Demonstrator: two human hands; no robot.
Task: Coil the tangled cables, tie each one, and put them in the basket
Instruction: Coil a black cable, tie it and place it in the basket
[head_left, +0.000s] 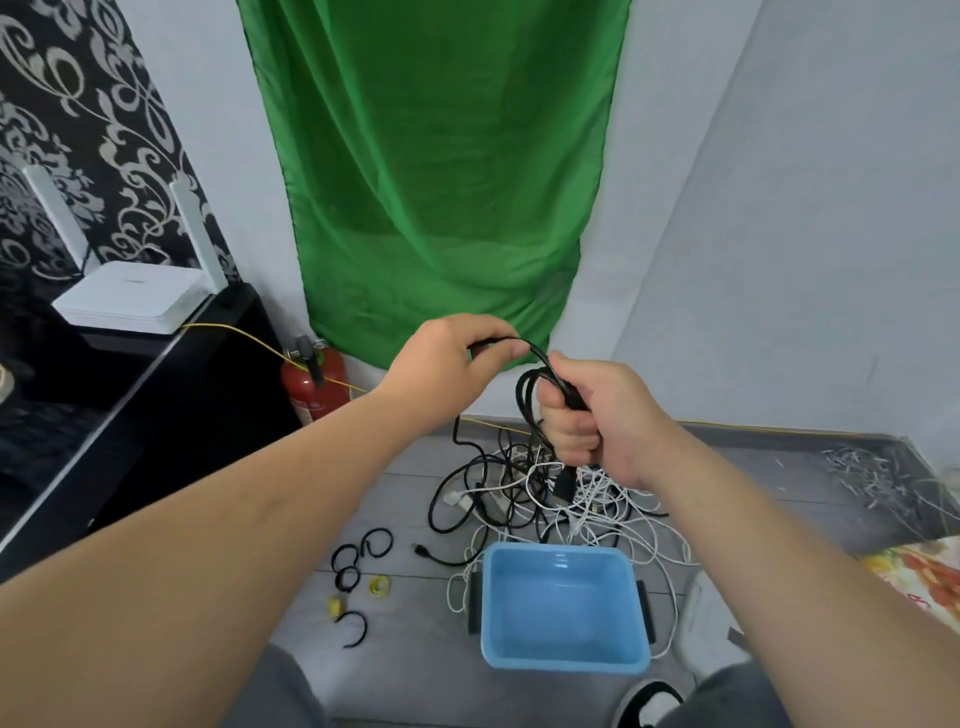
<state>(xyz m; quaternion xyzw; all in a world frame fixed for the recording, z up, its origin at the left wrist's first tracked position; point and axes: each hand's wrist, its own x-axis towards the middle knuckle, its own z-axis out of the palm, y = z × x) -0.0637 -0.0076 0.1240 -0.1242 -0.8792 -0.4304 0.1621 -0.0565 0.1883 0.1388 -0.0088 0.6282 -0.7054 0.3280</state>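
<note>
So we fist the right hand (597, 415) round the cable (549, 374) loops so they don't spring apart, while the left hand (447, 358) pinches the loose run to feed another turn, above the tangle (524, 493) and basket (561, 608).

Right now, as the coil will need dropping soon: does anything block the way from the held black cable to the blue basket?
Nothing visible covers the basket; it sits open and empty below the right hand. The black cable, though, trails down into the tangle on the floor, which could drag along.
</note>
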